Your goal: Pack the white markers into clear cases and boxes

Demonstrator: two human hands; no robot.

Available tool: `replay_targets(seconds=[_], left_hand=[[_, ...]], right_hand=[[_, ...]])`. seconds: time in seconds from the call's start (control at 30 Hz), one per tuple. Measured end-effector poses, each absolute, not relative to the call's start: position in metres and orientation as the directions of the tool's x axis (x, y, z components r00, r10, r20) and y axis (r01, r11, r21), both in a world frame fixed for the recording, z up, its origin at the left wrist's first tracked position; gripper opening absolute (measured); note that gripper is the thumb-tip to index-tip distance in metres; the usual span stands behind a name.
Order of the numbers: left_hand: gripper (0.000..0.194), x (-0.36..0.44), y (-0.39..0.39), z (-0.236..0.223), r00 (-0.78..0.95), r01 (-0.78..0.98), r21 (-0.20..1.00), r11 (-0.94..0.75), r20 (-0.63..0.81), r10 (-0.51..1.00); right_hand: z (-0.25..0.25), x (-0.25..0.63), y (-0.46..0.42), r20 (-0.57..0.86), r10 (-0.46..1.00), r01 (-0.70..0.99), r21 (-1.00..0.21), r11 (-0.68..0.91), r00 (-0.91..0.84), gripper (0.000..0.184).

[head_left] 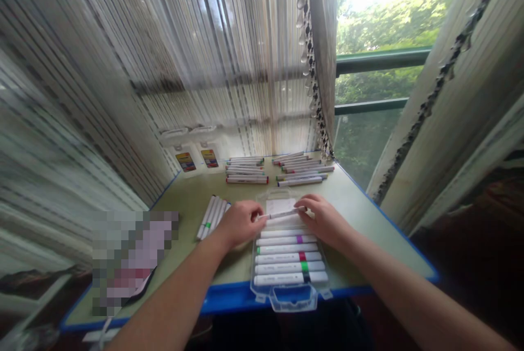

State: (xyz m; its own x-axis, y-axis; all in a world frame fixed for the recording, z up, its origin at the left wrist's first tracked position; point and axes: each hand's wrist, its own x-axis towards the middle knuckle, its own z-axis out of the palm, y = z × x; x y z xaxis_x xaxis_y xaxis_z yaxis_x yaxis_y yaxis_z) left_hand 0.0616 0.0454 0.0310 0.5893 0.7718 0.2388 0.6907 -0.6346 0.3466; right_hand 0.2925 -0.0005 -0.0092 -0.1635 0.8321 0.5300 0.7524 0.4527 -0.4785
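A white marker pen (282, 213) lies crosswise between my two hands, above the upper part of a clear plastic case (252, 272). My left hand (241, 222) pinches its left end, and the fingers of my right hand (319, 214) close on its right end. Below it in the case, several white markers (278, 258) with purple, red, green and black bands lie side by side. The case's handle (293, 299) reaches past the table's front edge. Left of my left hand rests a small group of white markers (210, 217), partly hidden by that hand.
Two rows of markers, one on the back left (246, 171) and one on the back right (305, 168), lie on the table (360, 220). Two clear cases with labels (198, 160) stand against the curtain (245, 67). A blurred-out object (139, 261) sits at the left.
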Motion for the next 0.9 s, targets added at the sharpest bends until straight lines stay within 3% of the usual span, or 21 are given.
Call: replay_targets(seconds=[0.17, 0.43, 0.9], left_hand=[[0.015, 0.058, 0.047, 0.032, 0.615, 0.685, 0.35, -0.639, 0.191, 0.765], [0.024, 0.059, 0.053, 0.025, 0.646, 0.645, 0.361, -0.674, 0.213, 0.733], [0.027, 0.06, 0.054, 0.024, 0.677, 0.63, 0.289, -0.721, 0.25, 0.692]], right_hand=[[-0.009, 0.294, 0.0, 0.528, 0.828, 0.766, -0.448, 0.461, -0.19, 0.017], [-0.008, 0.305, -0.007, 0.524, 0.817, 0.765, -0.416, 0.492, -0.24, 0.017], [-0.002, 0.306, -0.008, 0.361, 0.915, 0.699, -0.607, 0.378, -0.182, 0.016]])
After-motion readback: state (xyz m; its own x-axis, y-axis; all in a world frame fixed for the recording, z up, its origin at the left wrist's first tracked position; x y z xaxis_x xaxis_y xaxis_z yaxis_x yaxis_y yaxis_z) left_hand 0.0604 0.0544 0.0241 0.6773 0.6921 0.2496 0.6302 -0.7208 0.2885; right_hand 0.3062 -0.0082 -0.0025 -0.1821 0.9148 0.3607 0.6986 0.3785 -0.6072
